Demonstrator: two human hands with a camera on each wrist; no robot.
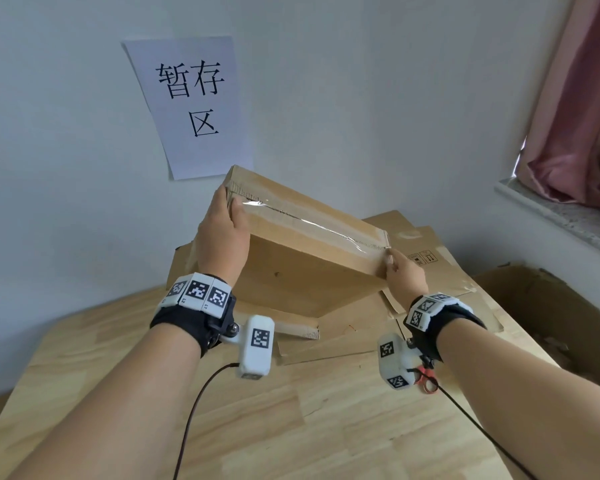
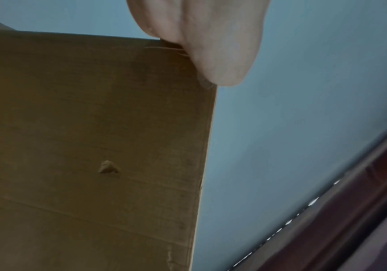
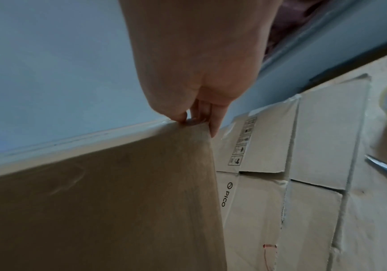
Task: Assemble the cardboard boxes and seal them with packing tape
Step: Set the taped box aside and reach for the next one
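The box (image 1: 302, 244) is held tilted above the counter (image 1: 291, 410), over flat cardboard (image 1: 430, 258). Its far end is grasped by the left hand (image 1: 224, 233), thumb on the tape (image 1: 312, 225) along the seam. The near corner is pinched by the right hand (image 1: 404, 271)

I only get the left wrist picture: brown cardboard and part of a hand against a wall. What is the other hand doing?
Observer: The right hand pinches the upper right corner of the box, which is tipped up off the table.
Visitor: Is that box taped yet?
Observer: Yes, the head view shows a clear tape strip along the seam of its top face.
Visitor: Any tools nearby?
Observer: Scissors with red handles lie on the wooden table, partly hidden behind the right wrist camera.
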